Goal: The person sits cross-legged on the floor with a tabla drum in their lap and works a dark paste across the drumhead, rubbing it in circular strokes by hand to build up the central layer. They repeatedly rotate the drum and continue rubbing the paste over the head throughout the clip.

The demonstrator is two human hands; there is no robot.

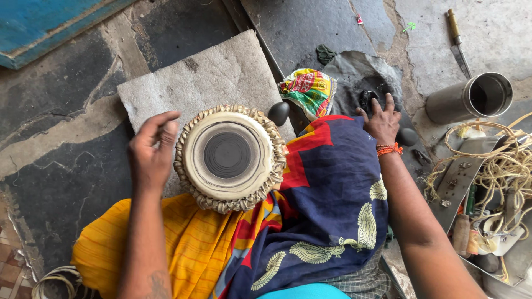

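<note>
A small drum with a pale skin, a black round centre and a braided rim stands upright against my lap. My left hand curls around its left rim and steadies it. My right hand reaches out past my knee and presses its fingers on a black object lying on a dark grey patch of floor. An orange thread band circles that wrist. Yellow and blue patterned cloth covers my legs.
A grey felt pad lies under the drum. Two dark smooth stones and a bright folded cloth lie beyond it. A metal cylinder, a knife, tangled cord and a tray of tools sit at the right.
</note>
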